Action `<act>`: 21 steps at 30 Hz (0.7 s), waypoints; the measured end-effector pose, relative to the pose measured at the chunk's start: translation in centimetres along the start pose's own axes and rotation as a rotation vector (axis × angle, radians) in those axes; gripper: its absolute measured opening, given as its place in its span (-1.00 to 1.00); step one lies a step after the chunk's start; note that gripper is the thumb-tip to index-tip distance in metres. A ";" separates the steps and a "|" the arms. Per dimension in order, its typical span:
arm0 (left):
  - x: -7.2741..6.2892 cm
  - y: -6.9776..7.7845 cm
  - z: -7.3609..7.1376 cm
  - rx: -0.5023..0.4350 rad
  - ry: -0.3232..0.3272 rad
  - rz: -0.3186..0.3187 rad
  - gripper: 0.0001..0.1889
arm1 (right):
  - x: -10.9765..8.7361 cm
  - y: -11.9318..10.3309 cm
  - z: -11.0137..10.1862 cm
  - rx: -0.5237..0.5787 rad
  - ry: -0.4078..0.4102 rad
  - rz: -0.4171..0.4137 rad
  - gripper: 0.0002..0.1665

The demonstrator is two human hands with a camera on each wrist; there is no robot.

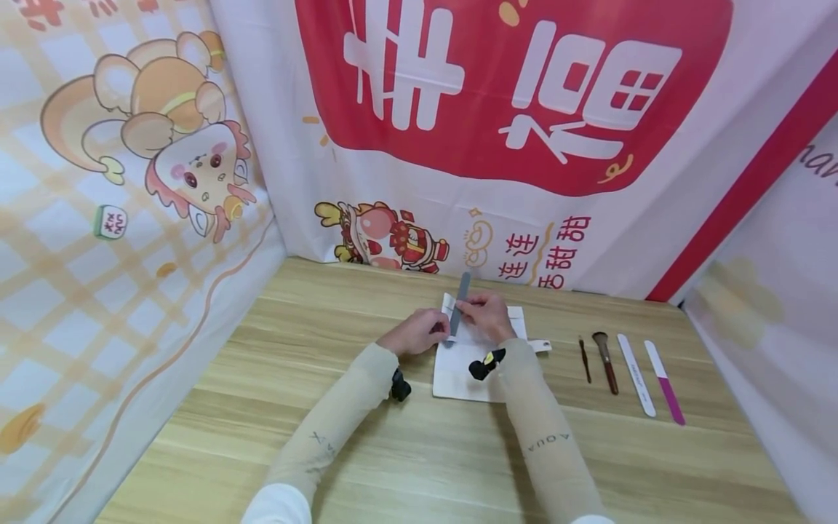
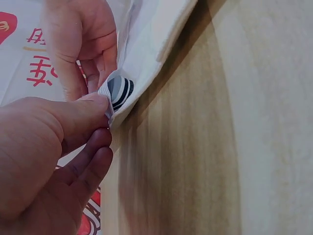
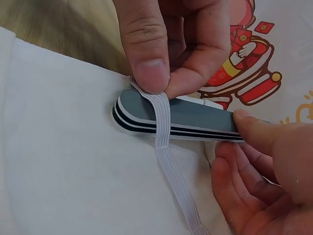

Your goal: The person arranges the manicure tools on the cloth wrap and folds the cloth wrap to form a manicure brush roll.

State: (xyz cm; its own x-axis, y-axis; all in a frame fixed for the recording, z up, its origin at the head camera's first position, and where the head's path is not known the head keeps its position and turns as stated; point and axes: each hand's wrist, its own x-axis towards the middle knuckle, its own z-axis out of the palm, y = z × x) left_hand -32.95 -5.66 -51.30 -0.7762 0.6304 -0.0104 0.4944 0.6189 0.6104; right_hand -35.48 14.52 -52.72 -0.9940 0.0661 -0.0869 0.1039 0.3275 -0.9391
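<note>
A white fabric case (image 1: 458,382) lies spread on the wooden table, with a white elastic band (image 3: 163,122) running across it. My left hand (image 1: 422,331) pinches the band between thumb and fingers and lifts it at one loop. Through that loop passes the rounded end of a grey nail file (image 3: 195,113), whose edge shows black and white layers. My right hand (image 1: 486,314) grips the file farther along, thumb on its grey face and fingers beneath. In the left wrist view, the file's tip (image 2: 122,90) shows inside the raised loop.
Right of the case lie a thin brush (image 1: 585,360), a wider brush (image 1: 606,364), a white nail file (image 1: 636,377) and a white-and-magenta file (image 1: 666,386). A strap (image 1: 540,346) sticks out from the case's right side. Printed cloth (image 1: 393,175) hangs behind the table.
</note>
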 end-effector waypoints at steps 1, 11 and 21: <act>0.0 0.1 0.0 -0.001 0.000 0.000 -0.90 | -0.1 0.0 -0.1 -0.020 -0.019 0.010 -0.72; -0.1 0.4 0.1 -0.014 -0.003 -0.031 -0.89 | -0.8 -0.6 -0.6 -0.230 -0.222 0.107 -0.69; -1.3 1.0 -0.3 0.082 0.013 0.056 -0.92 | -1.2 -1.4 -1.2 -0.191 -0.279 0.188 -0.67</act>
State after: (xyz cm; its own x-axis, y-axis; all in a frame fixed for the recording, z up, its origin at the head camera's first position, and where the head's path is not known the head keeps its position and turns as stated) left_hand -31.56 -5.98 -50.49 -0.7511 0.6594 0.0320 0.5671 0.6196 0.5427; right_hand -34.40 15.10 -50.93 -0.9252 -0.1084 -0.3637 0.2637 0.5058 -0.8214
